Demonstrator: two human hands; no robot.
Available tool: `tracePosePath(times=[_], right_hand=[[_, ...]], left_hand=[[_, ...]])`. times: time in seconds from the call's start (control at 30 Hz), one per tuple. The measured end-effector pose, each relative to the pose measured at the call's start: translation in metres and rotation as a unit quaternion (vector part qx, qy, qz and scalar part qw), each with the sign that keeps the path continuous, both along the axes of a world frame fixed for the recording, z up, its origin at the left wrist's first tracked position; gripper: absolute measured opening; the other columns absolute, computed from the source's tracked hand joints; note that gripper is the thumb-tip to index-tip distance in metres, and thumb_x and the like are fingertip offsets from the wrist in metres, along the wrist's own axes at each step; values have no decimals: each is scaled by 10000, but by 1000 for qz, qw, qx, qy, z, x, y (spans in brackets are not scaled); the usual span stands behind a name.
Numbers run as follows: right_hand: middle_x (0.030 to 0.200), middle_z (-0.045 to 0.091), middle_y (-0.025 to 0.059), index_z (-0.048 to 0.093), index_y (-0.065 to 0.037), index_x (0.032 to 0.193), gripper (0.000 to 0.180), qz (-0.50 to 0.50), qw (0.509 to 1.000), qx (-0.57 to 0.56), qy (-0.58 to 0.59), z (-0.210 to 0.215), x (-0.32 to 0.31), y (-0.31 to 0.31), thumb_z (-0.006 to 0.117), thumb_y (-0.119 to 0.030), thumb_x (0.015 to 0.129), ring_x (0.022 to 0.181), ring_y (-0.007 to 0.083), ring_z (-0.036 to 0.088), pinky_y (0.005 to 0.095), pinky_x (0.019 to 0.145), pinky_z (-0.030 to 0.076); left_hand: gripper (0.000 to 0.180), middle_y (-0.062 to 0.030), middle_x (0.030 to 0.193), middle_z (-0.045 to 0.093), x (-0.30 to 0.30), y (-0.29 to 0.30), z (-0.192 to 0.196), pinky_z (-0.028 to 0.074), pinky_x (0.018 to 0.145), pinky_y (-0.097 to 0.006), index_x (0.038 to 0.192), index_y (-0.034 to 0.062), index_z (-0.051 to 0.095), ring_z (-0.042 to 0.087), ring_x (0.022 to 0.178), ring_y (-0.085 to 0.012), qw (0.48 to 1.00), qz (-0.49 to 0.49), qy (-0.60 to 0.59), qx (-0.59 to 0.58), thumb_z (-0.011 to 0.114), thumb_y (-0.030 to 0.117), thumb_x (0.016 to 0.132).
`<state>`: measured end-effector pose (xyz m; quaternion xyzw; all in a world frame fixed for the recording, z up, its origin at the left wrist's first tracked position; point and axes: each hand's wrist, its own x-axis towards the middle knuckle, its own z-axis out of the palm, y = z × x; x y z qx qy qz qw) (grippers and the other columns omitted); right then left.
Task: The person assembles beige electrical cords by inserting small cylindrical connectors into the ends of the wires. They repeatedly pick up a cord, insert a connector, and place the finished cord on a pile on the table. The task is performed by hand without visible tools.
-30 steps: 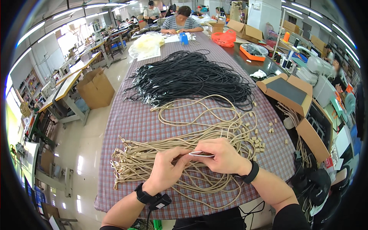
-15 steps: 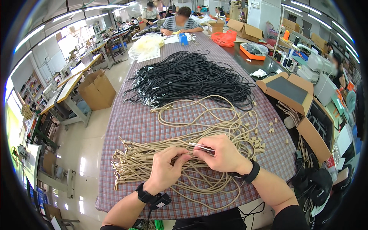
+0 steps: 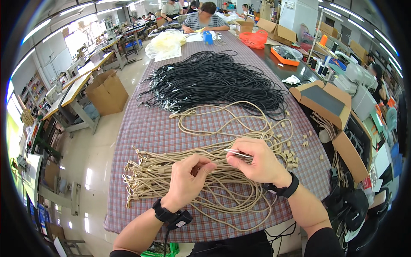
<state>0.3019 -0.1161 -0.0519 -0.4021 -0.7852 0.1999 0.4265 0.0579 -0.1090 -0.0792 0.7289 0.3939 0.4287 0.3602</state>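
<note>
The right hand (image 3: 257,162) and the thin white tool (image 3: 239,153) it holds have moved farther from the left hand (image 3: 188,179), outward to the right, widening the gap between them.

The plaid-covered tabletop (image 3: 145,124) carries everything here. On its far part lies a broad heap of black cords (image 3: 218,83). Nearer is the bundle of tan cords (image 3: 231,182), running left to right beneath both hands, with metal clips (image 3: 128,203) at its left end and loops at its right. The left hand is nearer the clips, the right hand nearer the loops.

The left hand is curled, thumb and forefinger brought close; whether anything is pinched there I cannot tell. The right hand grips the white tool between thumb and fingers. The tool's long axis slants leftward and slightly away, its free end on the left hand's side, not touching it. Smallest are short tan tubes (image 3: 290,159), scattered just right of the right hand.
</note>
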Motion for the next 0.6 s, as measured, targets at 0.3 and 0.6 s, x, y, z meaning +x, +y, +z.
tracePosePath(times=[0.3,0.6], right_hand=[[842,689,134,737,12,1001,98,-6,1000,4,-16,-6,-18,-7,786,-65,966,748,306,679,399,669,511],[805,672,80,761,1,1015,122,31,997,-54,45,-7,-15,-3,832,-69,944,668,205,603,353,626,466]], left_hand=[[78,1,825,690,1,-3,-3,448,620,-232,1072,-12,705,566,728,-33,999,-22,-20,-36,745,48,1043],[103,13,934,701,-5,-10,1,453,634,-176,1131,-30,699,583,805,13,993,-43,-75,-83,724,17,1042]])
